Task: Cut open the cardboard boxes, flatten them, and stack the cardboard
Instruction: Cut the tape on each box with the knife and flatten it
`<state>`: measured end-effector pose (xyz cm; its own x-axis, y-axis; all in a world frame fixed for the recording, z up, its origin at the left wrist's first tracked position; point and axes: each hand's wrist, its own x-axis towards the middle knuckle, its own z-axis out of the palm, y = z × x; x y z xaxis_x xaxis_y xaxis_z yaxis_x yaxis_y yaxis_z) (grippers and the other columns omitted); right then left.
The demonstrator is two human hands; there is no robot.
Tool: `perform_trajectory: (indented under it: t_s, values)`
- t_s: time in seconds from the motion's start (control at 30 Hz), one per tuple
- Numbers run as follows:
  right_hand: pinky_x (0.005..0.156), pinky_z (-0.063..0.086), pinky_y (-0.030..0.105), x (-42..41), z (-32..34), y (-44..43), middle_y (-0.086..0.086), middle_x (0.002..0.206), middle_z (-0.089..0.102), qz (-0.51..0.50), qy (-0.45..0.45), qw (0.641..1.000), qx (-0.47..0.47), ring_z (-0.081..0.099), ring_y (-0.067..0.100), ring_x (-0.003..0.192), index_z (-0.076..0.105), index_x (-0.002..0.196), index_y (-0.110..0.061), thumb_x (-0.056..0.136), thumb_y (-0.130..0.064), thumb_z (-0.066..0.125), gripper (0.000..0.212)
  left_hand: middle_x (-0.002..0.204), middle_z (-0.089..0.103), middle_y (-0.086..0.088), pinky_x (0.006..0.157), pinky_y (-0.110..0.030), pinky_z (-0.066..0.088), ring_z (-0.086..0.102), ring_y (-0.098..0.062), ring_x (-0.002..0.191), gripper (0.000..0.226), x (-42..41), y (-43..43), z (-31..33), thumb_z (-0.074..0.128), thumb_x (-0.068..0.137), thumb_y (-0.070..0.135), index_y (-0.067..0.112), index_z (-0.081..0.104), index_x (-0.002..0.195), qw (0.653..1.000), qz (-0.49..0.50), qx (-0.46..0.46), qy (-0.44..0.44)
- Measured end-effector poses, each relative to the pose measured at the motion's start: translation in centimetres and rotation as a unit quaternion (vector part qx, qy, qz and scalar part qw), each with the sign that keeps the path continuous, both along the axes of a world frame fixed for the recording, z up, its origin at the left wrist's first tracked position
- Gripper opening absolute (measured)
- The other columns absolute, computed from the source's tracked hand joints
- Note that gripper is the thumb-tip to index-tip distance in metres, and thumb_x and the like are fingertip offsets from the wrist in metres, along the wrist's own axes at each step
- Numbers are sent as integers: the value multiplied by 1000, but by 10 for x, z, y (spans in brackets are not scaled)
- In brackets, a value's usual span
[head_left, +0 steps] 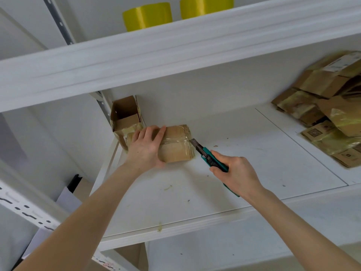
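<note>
1. Left hand (145,145), centre-left of frame: fingers draped over the top of a small sealed box (176,146), thumb against its near face. It grips the box and holds it down on the shelf.
2. Right hand (235,173), just right of centre: fingers curled round the teal handle of a box cutter (212,160). The dark blade (195,144) is extended up and left, its tip at the box's right edge, on the tape line.
3. Sealed box: brown cardboard, squat, corners softened. A band of clear glossy tape runs across the middle, with more tape wrapped round the right end. Flaps are closed.
4. Behind it, toward the upper left, an open box (125,116) stands upright in the shelf's back corner. Its top flaps are gone or folded, and yellowed tape clings to its lower part. It touches the sealed box's left end.
5. White shelf (224,196): scuffed, flecked with small scraps and smears.
6. Far right of frame: a loose heap of flattened cardboard (330,112), brown with shiny tape and printed labels, well apart from the hands.
7. Top of frame, on the shelf above: two yellow rolls (147,16).
</note>
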<state>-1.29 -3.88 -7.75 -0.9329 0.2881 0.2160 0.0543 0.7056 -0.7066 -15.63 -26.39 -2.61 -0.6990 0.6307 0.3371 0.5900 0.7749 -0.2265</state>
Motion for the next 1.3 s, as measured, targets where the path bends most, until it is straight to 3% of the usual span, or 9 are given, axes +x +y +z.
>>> perform_trajectory:
  t_s: [0.2, 0.3, 0.43, 0.57, 0.77, 0.9, 1.03, 1.13, 1.3]
  values:
    - [56, 47, 29, 10, -2, 14, -1, 68, 66, 16, -22, 999, 42, 55, 17, 58, 56, 123, -53, 86, -33, 62, 42, 141, 32, -10, 114, -47, 21, 33, -31, 131, 118, -8, 6, 5, 78, 57, 59, 16, 20, 151, 999, 8, -30, -17]
    - [58, 51, 31, 15, -8, 15, -2, 63, 69, -24, 10, 994, -102, 61, 19, 55, 66, 104, -38, 85, -25, 67, 23, 141, 29, -9, 111, -47, 26, 32, -31, 130, 118, -9, 8, 12, 72, 59, 65, 19, 16, 152, 998, 57, -8, -25]
    - [62, 56, 24, -3, 0, -6, 6, 83, 75, -58, 61, 817, -571, 67, 16, 71, 63, 98, -2, 93, -16, 61, 15, 137, 33, -9, 101, -47, 34, 38, -32, 123, 121, 5, 29, 17, 64, 58, 78, 18, 16, 151, 992, 124, 35, 2]
    - [70, 57, 34, -35, 21, -31, 9, 81, 65, -21, 67, 731, -679, 64, 29, 74, 50, 90, -6, 95, -15, 58, 13, 129, 41, -10, 92, -42, 41, 45, -29, 116, 119, 28, 57, 9, 62, 59, 81, 12, 23, 148, 989, 131, 59, 46]
    - [73, 51, 37, -64, 43, -35, 5, 92, 62, -28, 91, 776, -624, 61, 24, 78, 51, 95, -12, 97, -16, 56, 7, 129, 53, -9, 83, -36, 50, 58, -28, 111, 60, 15, 46, 13, 64, 86, 37, 11, 42, 136, 921, 73, 355, -139]
    - [72, 48, 27, -84, 68, -34, 0, 99, 62, -26, 112, 860, -498, 61, 14, 90, 51, 98, -18, 96, -24, 58, 9, 122, 60, -2, 78, -30, 48, 62, -21, 102, 65, 13, 38, 10, 66, 85, 36, 14, 37, 138, 878, 87, 452, -134]
    - [72, 42, 24, -93, 65, -31, -4, 100, 58, -30, 106, 902, -418, 56, 9, 90, 49, 104, -16, 96, -23, 58, 14, 118, 61, -3, 86, -36, 48, 60, -22, 106, 90, 4, 32, 12, 64, 83, 51, 25, 12, 152, 886, 93, 433, -137]
    - [70, 42, 22, -95, 59, -27, -6, 98, 58, -43, 105, 901, -418, 56, 6, 88, 49, 106, -15, 96, -23, 58, 15, 119, 50, -3, 83, -35, 49, 58, -24, 103, 76, -10, 31, 22, 62, 82, 57, 35, 27, 147, 902, 89, 386, -170]
    - [81, 48, 31, -91, 57, -19, -2, 103, 60, -48, 84, 897, -432, 59, 15, 97, 51, 107, -15, 96, -25, 57, 16, 132, 46, -5, 82, -25, 39, 51, -23, 116, 60, -20, 46, 27, 67, 84, 45, 13, 46, 129, 915, 27, 383, -127]
